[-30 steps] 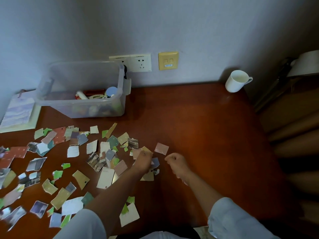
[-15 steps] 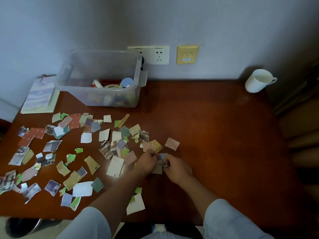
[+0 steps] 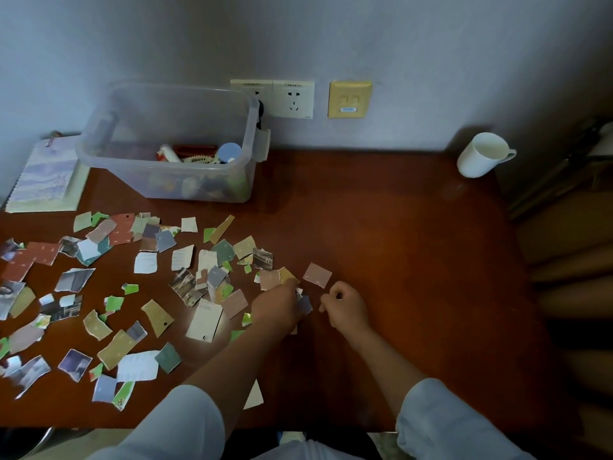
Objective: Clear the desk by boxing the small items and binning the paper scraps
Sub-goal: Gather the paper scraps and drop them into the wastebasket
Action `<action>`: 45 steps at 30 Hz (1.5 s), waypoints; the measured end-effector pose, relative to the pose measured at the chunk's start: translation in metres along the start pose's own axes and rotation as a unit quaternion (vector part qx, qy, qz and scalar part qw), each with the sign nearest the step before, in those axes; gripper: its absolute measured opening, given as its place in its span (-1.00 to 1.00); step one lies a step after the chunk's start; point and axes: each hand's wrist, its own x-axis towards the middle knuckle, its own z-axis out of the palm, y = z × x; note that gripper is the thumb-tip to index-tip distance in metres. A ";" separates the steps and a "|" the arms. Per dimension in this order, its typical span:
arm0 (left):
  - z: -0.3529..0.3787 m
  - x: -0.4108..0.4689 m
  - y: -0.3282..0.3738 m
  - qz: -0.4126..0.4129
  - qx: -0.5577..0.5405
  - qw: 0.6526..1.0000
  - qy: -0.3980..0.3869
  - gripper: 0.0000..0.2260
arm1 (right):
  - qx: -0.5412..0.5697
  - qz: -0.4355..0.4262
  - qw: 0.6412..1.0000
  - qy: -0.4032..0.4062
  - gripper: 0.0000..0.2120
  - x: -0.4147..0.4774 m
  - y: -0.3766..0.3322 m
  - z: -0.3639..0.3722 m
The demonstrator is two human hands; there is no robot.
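Left grip (image 3: 278, 307) pinches a grey-blue scrap (image 3: 304, 305); right grip (image 3: 346, 307), just beside it, is curled, contents unseen.

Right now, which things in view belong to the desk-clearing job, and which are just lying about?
Job: paper scraps strewn over the desk; clear plastic box holding small items; left hand among the scraps; right hand beside it.
Lying about: white mug; notebook; wall sockets; yellow wall plate.
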 end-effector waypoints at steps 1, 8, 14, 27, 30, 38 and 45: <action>0.000 0.002 -0.001 -0.005 -0.005 1.000 -0.006 -0.55 | 0.010 0.003 1.000 -0.001 -0.84 0.002 -0.001 -0.001; -0.010 0.013 0.005 -0.004 -0.040 0.999 -0.025 -0.82 | -0.003 -0.019 1.000 0.000 -0.83 0.020 -0.017 -0.005; -0.023 0.024 0.013 -0.079 -0.279 0.957 -0.032 -0.85 | -0.133 -0.028 0.991 0.006 -0.90 0.033 -0.023 -0.011; -0.024 0.038 0.007 -0.107 -0.299 0.948 -0.026 -0.83 | -0.323 -0.034 0.946 0.002 -0.74 0.049 -0.033 -0.002; -0.024 0.042 0.006 -0.106 -0.291 0.950 -0.029 -0.83 | -0.325 -0.032 0.945 -0.004 -0.80 0.053 -0.034 -0.003; -0.020 0.046 0.005 -0.094 -0.275 0.957 -0.015 -0.84 | -0.328 -0.108 0.937 -0.053 -0.53 0.051 -0.029 -0.004; -0.018 0.043 0.006 -0.098 -0.283 0.954 -0.010 -0.82 | -0.353 -0.103 0.925 -0.092 -0.67 0.057 -0.037 -0.003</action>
